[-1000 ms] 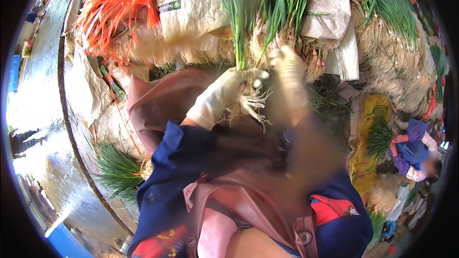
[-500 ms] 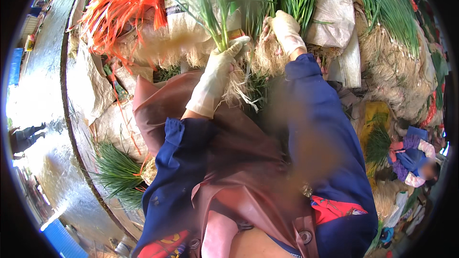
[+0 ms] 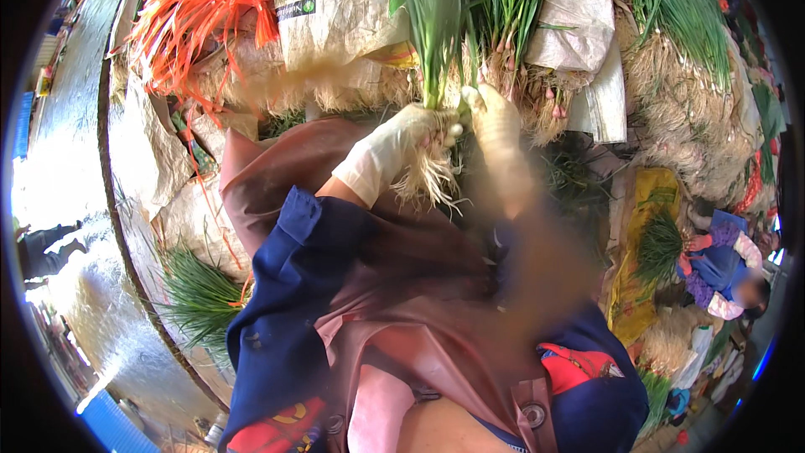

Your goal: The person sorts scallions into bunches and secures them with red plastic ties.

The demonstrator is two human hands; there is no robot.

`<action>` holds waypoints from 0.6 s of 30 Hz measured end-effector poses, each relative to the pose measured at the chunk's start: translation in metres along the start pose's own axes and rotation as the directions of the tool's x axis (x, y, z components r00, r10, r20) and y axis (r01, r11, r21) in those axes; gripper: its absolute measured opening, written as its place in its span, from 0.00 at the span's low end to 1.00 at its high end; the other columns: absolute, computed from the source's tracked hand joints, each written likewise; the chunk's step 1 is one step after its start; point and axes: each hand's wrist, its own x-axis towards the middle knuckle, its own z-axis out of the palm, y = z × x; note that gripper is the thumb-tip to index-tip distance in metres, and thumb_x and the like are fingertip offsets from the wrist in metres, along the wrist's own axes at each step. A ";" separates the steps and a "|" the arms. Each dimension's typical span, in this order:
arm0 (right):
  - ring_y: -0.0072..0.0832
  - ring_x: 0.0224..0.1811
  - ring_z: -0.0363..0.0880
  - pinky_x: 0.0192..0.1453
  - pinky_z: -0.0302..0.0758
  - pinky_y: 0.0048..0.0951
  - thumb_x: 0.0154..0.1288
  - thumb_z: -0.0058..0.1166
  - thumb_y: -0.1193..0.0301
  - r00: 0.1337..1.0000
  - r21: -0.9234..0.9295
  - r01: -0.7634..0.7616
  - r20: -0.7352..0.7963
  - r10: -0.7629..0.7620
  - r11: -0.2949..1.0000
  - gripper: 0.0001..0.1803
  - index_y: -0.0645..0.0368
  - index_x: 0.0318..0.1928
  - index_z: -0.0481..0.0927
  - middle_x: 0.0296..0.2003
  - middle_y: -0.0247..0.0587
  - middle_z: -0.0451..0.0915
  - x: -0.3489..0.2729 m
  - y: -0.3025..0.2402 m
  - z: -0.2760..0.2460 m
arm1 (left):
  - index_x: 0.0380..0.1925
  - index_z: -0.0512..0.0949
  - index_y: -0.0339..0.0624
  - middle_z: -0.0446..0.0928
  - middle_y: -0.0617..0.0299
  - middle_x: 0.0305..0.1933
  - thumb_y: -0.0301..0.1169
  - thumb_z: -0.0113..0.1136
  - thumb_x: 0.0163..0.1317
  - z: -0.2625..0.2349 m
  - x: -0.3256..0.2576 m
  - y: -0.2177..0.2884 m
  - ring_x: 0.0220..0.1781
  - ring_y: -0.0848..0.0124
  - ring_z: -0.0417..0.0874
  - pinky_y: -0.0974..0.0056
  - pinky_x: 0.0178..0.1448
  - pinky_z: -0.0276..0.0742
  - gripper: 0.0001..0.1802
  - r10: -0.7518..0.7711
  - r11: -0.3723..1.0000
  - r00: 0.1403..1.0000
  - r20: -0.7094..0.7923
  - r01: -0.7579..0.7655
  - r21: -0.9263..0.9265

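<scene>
My left hand, in a pale glove, is wrapped round a small bunch of scallions. Their green leaves point away from me, and whitish roots hang below the fist. Close on its right is my right hand, gloved too, with fingers pinched on a thin scallion stalk beside the bunch. A brown smear blurs its wrist and forearm. Just beyond, more loose scallions with pinkish bulbs lie on the pile.
Orange plastic strips lie at the far left beside a printed white sack. Rooty scallions are heaped at the right. A tied bundle sits at my left. Another person holds greens at the right.
My right hand has come from the pile back toward me, with a stalk in its fingers. My left hand has shifted right with its bunch, and the two hands are now close together.
</scene>
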 end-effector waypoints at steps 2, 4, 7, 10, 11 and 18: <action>0.31 0.22 0.76 0.27 0.71 0.33 0.73 0.48 0.52 0.831 0.805 -0.434 0.185 0.525 0.404 0.19 0.54 0.35 0.79 0.17 0.38 0.75 -0.019 0.039 -0.006 | 0.48 0.81 0.39 0.79 0.67 0.26 0.38 0.54 0.73 -0.006 -0.030 -0.001 0.20 0.76 0.75 0.71 0.20 0.65 0.15 -0.051 0.988 0.973 0.226 0.017 0.150; 0.33 0.28 0.81 0.33 0.75 0.36 0.71 0.50 0.51 0.889 -0.220 -0.300 0.290 0.356 0.928 0.21 0.56 0.35 0.81 0.19 0.39 0.78 -0.040 0.075 -0.024 | 0.57 0.73 0.26 0.74 0.67 0.28 0.32 0.52 0.74 -0.024 -0.074 0.009 0.28 0.78 0.74 0.75 0.34 0.74 0.20 0.131 0.950 0.942 0.309 -0.208 0.231; 0.37 0.33 0.85 0.41 0.77 0.42 0.70 0.51 0.50 0.471 -0.489 0.100 0.791 0.392 0.867 0.23 0.58 0.34 0.83 0.23 0.44 0.82 -0.050 0.088 -0.043 | 0.62 0.66 0.27 0.72 0.67 0.36 0.38 0.52 0.74 -0.029 -0.110 0.016 0.32 0.78 0.73 0.68 0.40 0.76 0.26 0.404 0.852 0.907 0.119 -0.326 -0.409; 0.39 0.32 0.82 0.41 0.75 0.42 0.71 0.49 0.47 0.888 -0.389 0.221 0.459 -0.021 0.894 0.25 0.57 0.35 0.81 0.30 0.47 0.82 -0.003 0.046 -0.051 | 0.65 0.64 0.30 0.66 0.72 0.31 0.39 0.52 0.74 -0.031 -0.087 0.033 0.33 0.79 0.69 0.64 0.47 0.75 0.29 0.635 0.695 0.722 0.273 -0.380 -0.611; 0.37 0.31 0.81 0.39 0.74 0.41 0.71 0.48 0.46 0.965 -0.249 0.086 0.263 -0.018 0.965 0.25 0.56 0.35 0.79 0.29 0.45 0.81 0.021 0.027 -0.054 | 0.67 0.64 0.32 0.63 0.74 0.27 0.40 0.53 0.73 -0.034 -0.073 0.037 0.30 0.78 0.66 0.64 0.48 0.74 0.29 0.627 0.727 0.733 0.264 -0.428 -0.536; 0.29 0.17 0.79 0.24 0.75 0.32 0.74 0.45 0.55 0.889 -0.064 -0.238 0.386 0.244 0.969 0.24 0.58 0.29 0.84 0.21 0.37 0.84 0.175 -0.061 -0.025 | 0.56 0.78 0.39 0.82 0.64 0.41 0.25 0.60 0.67 -0.052 -0.004 0.021 0.38 0.77 0.81 0.73 0.39 0.78 0.17 0.505 0.826 0.847 0.164 -0.420 -0.375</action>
